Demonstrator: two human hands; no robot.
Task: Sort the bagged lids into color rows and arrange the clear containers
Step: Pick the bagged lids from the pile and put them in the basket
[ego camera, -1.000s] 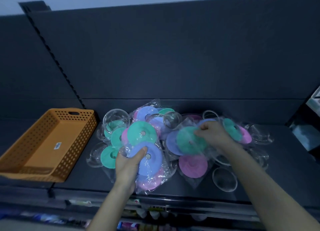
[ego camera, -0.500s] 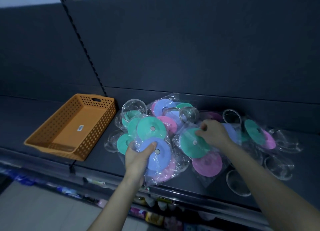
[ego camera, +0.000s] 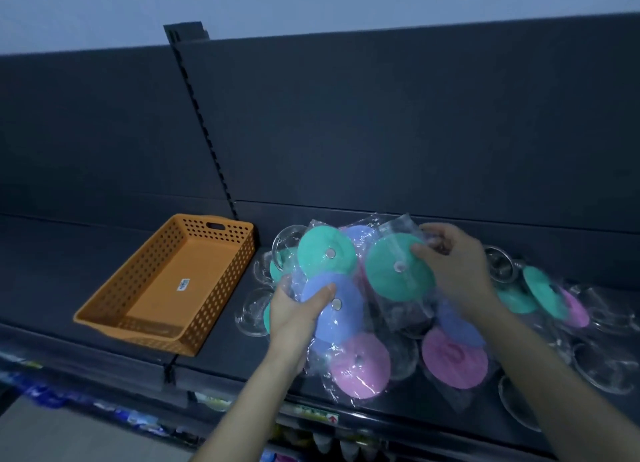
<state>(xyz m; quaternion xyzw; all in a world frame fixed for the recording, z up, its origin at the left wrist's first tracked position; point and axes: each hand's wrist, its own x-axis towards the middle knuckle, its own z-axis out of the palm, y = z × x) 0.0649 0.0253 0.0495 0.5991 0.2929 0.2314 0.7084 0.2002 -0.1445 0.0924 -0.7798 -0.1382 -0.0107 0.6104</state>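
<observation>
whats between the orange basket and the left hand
In the head view, clear containers on the dark shelf lie between the orange basket and the left hand.

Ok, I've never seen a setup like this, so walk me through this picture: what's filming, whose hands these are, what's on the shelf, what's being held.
There is no machine here. A person works with bare hands, and one camera worn on the head looks down at them. The left hand grips a purple-lid bag, thumb on top. The right hand pinches a green-lid bag. On the dark shelf lie more bagged lids, such as a pink lid, and clear containers. An orange basket sits to the left.
</observation>
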